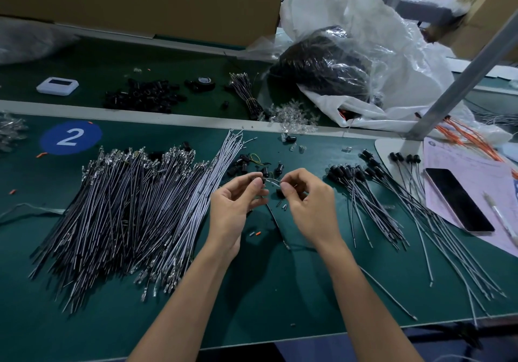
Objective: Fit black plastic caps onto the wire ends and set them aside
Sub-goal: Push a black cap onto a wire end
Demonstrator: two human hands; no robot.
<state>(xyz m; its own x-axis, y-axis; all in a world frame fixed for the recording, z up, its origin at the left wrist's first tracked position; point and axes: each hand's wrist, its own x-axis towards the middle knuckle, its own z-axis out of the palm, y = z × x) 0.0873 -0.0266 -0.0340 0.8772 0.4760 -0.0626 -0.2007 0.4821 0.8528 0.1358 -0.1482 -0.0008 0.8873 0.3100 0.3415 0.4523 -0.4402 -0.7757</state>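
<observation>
Your left hand [238, 202] pinches a black cap [257, 179] between thumb and forefinger. Your right hand [305, 199] pinches a grey wire [271, 180] whose end meets the cap, above the green surface [280, 291]. Uncapped wires [126, 207] lie to the left, capped wires [370, 193] to the right.

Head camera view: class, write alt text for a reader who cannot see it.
A person's left hand and right hand pinch one thin wire between them above a green table. A large pile of uncapped wires lies to the left; wires fitted with black caps lie fanned out to the right.
</observation>
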